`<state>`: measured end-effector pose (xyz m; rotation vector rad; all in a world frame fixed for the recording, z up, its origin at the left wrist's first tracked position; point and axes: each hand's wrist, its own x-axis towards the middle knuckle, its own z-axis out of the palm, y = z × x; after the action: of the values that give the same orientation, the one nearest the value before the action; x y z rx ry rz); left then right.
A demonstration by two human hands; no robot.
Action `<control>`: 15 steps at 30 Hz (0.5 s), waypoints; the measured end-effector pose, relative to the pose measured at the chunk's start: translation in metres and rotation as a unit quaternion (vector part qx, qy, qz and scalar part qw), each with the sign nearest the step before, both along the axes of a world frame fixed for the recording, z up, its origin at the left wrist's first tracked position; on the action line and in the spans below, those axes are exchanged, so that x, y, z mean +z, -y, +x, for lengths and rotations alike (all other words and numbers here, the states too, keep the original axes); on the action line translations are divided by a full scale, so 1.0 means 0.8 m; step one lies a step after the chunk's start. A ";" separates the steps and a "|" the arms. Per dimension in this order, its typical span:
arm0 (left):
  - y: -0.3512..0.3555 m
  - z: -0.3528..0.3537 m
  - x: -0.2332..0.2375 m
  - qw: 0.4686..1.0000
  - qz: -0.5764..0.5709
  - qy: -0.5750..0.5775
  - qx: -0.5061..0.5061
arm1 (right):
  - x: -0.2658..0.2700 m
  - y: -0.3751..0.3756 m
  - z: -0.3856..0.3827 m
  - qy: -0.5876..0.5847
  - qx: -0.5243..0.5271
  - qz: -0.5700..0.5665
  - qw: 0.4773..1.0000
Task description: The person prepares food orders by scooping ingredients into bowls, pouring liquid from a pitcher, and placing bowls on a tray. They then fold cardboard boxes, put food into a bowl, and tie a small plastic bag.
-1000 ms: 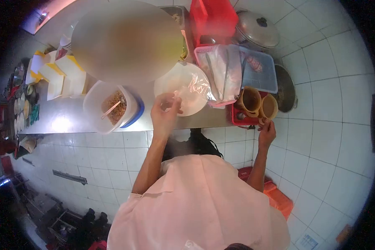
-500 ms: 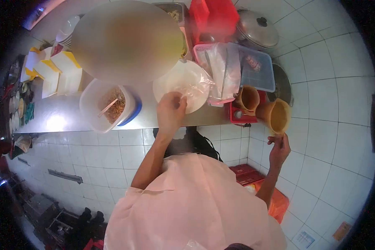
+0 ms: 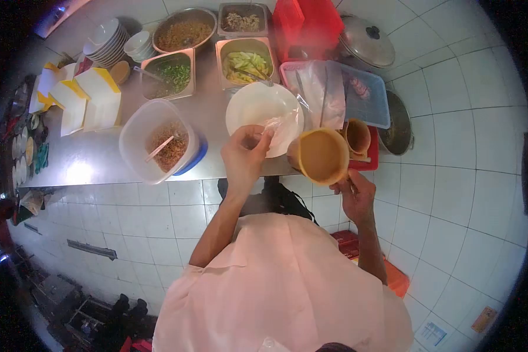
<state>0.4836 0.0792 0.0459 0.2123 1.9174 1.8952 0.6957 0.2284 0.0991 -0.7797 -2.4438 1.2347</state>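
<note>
My left hand (image 3: pixel 244 158) is closed on a clear plastic bag (image 3: pixel 280 130), over the lower part of a white bowl (image 3: pixel 246 105) near the counter's front edge. With my right hand (image 3: pixel 358 193) I hold an orange-brown cup (image 3: pixel 322 157) by its lower right side. Its round mouth faces up toward me, close to the bowl's right rim. Whether anything is in the cup I cannot tell. Another brown cup (image 3: pixel 356 138) sits in a red basket (image 3: pixel 371 158) behind it.
Left of the bowl stands a plastic tub (image 3: pixel 132 141) of brown crumbly food. Behind are metal trays of chopped greens (image 3: pixel 176 71) and sliced vegetables (image 3: pixel 247 63). A pink-rimmed basket (image 3: pixel 287 73) with plastic bags and a lidded pot (image 3: pixel 366 44) are at the right.
My right hand has brought the cup leftward to the bowl's right side. My left hand stays on the plastic bag. The trays behind, covered by a blurred shape before, now show.
</note>
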 end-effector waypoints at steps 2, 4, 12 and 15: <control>0.004 0.000 0.012 0.999 0.027 0.017 -0.005 | 0.000 -0.004 -0.009 0.015 0.030 0.030 0.999; 0.010 -0.001 0.014 0.998 0.054 0.034 -0.008 | 0.004 -0.006 -0.018 0.016 0.049 0.054 0.997; 0.019 -0.004 0.022 0.996 0.064 0.043 -0.034 | 0.031 -0.017 -0.038 0.049 0.087 0.069 0.993; 0.019 -0.006 0.018 0.997 0.069 0.028 -0.035 | 0.027 -0.025 -0.039 0.041 0.102 0.079 0.991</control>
<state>0.4787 0.0643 0.0607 0.2625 1.7225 1.9668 0.6647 0.2481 0.1203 -0.5580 -2.7045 1.0778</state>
